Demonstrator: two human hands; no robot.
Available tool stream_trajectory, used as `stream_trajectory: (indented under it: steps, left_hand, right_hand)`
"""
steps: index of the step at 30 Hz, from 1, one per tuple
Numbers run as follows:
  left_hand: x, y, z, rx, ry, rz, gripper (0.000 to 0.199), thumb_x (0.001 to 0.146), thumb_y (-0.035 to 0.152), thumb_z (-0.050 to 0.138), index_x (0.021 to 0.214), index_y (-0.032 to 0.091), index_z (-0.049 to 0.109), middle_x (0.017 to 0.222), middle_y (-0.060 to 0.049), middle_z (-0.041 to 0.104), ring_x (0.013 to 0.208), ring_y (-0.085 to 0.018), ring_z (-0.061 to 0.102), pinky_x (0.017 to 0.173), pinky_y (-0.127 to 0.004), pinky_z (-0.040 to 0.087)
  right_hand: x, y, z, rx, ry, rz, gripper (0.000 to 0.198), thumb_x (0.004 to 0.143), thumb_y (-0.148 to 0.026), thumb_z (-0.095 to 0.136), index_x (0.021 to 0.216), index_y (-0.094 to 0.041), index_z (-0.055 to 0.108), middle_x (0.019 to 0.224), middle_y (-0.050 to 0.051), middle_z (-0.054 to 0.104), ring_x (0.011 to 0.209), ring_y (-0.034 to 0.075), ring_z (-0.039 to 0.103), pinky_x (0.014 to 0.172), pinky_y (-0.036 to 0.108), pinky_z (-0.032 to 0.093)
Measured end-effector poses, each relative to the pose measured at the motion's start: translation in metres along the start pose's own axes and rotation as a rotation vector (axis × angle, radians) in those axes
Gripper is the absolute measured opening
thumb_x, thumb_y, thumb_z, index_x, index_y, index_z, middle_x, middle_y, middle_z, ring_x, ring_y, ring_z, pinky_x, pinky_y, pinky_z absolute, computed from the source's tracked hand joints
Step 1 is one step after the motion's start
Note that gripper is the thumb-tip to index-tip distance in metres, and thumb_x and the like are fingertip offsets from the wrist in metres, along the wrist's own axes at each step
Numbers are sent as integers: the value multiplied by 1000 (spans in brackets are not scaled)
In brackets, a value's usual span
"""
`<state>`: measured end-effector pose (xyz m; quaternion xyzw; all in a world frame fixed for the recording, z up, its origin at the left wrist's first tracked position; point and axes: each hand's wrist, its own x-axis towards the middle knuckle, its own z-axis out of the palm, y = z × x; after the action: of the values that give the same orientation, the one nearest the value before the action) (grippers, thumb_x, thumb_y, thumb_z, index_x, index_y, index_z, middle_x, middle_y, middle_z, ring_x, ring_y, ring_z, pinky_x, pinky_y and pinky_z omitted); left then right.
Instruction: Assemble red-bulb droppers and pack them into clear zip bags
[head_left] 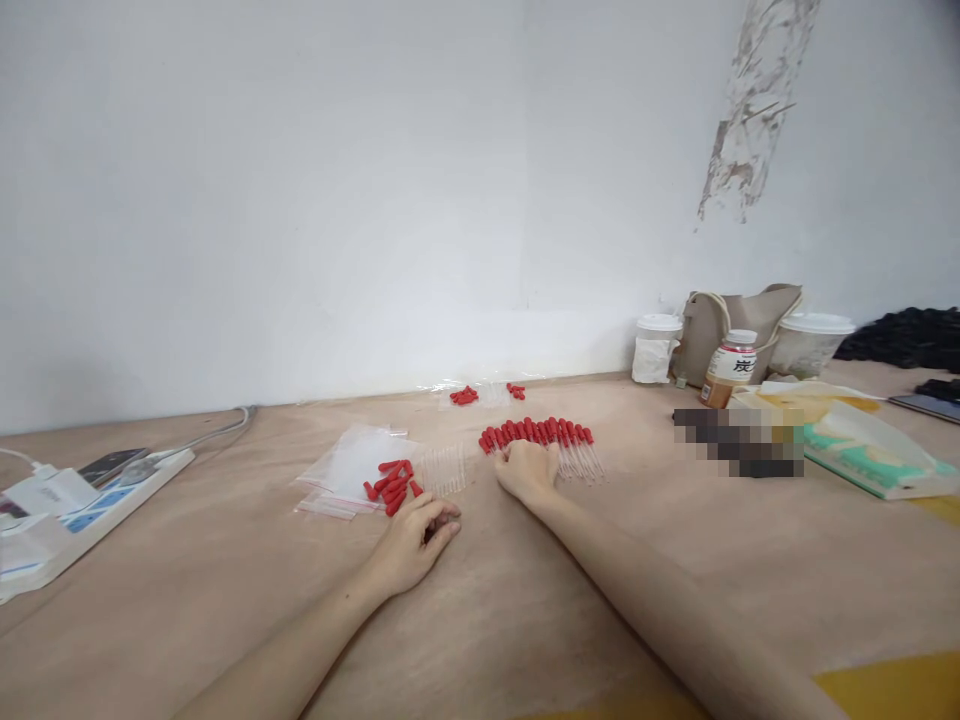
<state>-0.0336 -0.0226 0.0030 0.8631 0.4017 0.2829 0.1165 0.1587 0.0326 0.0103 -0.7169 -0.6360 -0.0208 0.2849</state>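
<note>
My right hand (528,468) reaches to the left end of a row of droppers (574,436) with red rubber bulbs and clear thin tubes. Its fingers are bent down and closed at a dropper there; the hand hides part of the row. My left hand (417,540) rests on the table with curved fingers, thumb apart, holding nothing I can see. Just beyond it lies a loose pile of red rubber bulbs (391,484) on clear plastic zip bags (346,462). Between the pile and the row, several bare clear tubes (444,470) lie side by side.
Against the wall lies a clear bag with more red bulbs (465,397) and tubes. A power strip (112,510) with chargers is at left. At right stand a lidded cup (655,350), a bottle (729,370), a grey bag (697,335) and a green-and-white packet (870,450).
</note>
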Motion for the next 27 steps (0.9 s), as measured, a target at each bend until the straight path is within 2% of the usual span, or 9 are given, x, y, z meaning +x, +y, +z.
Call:
stream_trajectory:
  steps: [4,10,14,19,27]
  left_hand:
    - [0,-1,0,11,-7,-1,17,83,27,47,91,19,59,79,-3,55,71,-15,52,65,-26,42]
    - [0,-1,0,6,-9,-4,16,83,27,47,91,19,58,78,-3,54,71,-15,52,64,-26,42]
    - [0,0,1,-13,5,10,15,82,26,48,90,19,59,80,-3,55,70,-14,52,63,-25,42]
    - [0,1,0,-11,1,9,15,82,25,48,90,19,59,78,-2,54,69,-14,52,63,-24,42]
    - [0,1,0,4,-11,1,15,82,25,48,90,19,59,77,-2,54,69,-14,52,62,-25,41]
  right_hand:
    - [2,-4,6,-19,-46,66,32,78,-33,40,68,-15,65,72,11,66,71,21,59,83,41,21]
    - [1,-2,9,-43,-52,41,36,77,-41,42,70,-14,65,72,12,66,70,22,59,82,41,22]
    - [-4,1,6,-73,-42,-24,42,77,-48,40,67,-16,65,71,11,66,70,23,59,82,42,23]
    - [-13,-2,0,-49,-82,-141,35,77,-42,43,61,-19,64,68,8,66,68,21,58,78,40,25]
    - [-13,-17,0,16,-75,-202,28,76,-37,45,63,-18,61,68,7,66,68,18,56,78,36,22]
